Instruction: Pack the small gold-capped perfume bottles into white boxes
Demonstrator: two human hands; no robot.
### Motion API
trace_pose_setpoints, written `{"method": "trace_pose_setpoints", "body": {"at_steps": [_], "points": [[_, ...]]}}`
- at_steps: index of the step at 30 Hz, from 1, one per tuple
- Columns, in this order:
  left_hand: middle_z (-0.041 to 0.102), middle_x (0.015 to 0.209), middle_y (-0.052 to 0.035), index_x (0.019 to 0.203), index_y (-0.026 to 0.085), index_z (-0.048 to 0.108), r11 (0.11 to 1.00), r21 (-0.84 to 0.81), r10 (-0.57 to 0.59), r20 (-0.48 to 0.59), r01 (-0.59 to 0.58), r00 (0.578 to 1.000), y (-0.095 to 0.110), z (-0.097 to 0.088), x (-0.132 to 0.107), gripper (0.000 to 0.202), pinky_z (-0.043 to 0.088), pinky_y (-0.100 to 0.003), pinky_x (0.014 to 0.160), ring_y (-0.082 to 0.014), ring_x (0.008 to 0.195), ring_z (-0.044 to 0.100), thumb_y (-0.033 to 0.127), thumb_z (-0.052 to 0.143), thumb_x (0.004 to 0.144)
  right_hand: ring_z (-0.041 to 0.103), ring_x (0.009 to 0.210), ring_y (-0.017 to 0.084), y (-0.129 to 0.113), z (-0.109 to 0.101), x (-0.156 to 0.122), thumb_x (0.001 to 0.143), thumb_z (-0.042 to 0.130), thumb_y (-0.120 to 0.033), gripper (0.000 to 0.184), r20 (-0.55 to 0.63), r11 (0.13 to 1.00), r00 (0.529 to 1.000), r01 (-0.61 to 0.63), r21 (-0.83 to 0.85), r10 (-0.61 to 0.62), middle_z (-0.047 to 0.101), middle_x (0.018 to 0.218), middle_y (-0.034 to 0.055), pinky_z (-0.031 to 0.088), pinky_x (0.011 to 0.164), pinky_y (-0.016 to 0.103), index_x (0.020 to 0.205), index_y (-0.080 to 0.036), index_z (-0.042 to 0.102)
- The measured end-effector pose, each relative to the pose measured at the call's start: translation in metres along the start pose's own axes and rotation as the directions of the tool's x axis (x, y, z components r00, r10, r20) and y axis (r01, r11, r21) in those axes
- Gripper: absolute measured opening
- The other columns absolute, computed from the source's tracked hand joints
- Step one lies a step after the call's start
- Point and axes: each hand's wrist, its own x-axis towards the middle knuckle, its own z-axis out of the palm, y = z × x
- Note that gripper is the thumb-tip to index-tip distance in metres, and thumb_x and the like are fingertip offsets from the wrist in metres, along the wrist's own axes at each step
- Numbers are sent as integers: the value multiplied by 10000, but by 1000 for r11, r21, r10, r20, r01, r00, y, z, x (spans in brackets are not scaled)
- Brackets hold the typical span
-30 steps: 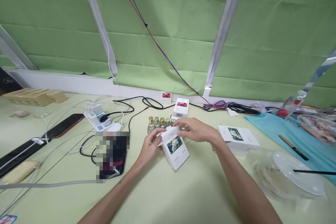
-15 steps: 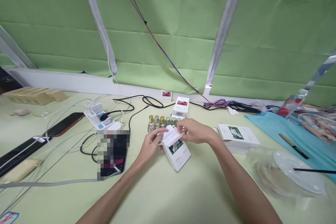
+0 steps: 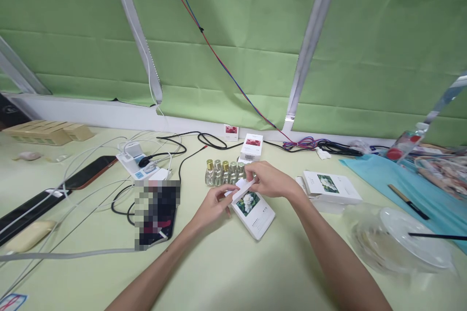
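Note:
A white box (image 3: 257, 218) with a white-flower picture lies tilted on the table between my hands. My left hand (image 3: 215, 204) grips the box's upper left corner, thumb on the flap (image 3: 242, 190). At the flap's right end, my right hand (image 3: 268, 180) pinches it, the flap standing partly raised along the top edge. Just behind stands a row of several small glass bottles (image 3: 225, 174) with gold and silvery caps; my right hand hides the right end of that row.
Another flower box (image 3: 332, 187) lies at right, beside a plastic bowl (image 3: 397, 240) in a bag. Red-picture boxes (image 3: 251, 147) stand behind the bottles. A power strip (image 3: 136, 163), cables and a partly pixelated phone (image 3: 160, 216) lie left. A knife (image 3: 408, 201) rests on blue cloth.
The box has shifted slightly right. Its flap, lying wider open before, is now folded closer to the top edge, and more of the flower picture shows.

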Motion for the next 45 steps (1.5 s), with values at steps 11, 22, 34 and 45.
{"method": "trace_pose_setpoints", "body": {"at_steps": [11,22,34,45], "points": [[666,1074,-139,1060,129,745,994,-87,57,-82,-64,995,-3,1,0,645,569,-311,605,-208,768,660,701,489,905,521,839,187,-5,-4,0,752,660,-67,216,-38,997,997,-73,6,73,585,853,27,348,670,251,751,-201,490],[568,1172,-115,1072,193,702,937,247,316,-297,-247,901,-6,-1,-4,484,570,-299,719,-266,1122,574,563,399,994,533,863,200,-13,-2,-3,723,676,-110,237,-39,992,991,-127,8,127,582,805,23,325,616,246,707,-213,463],[435,1383,-155,1409,219,441,674,625,596,-143,-395,790,-6,4,-11,595,413,-517,1123,-334,1346,446,398,634,875,671,624,196,-21,4,-2,733,611,-121,277,61,925,948,-318,208,312,585,613,-19,393,510,255,697,-245,366],[382,1514,-161,1564,309,229,696,651,411,-18,-301,911,-13,13,-12,926,465,-525,1064,-371,1379,455,429,749,807,634,684,189,-22,10,1,780,660,-161,340,151,976,983,-135,170,109,527,561,-48,368,567,252,660,-241,352]]}}
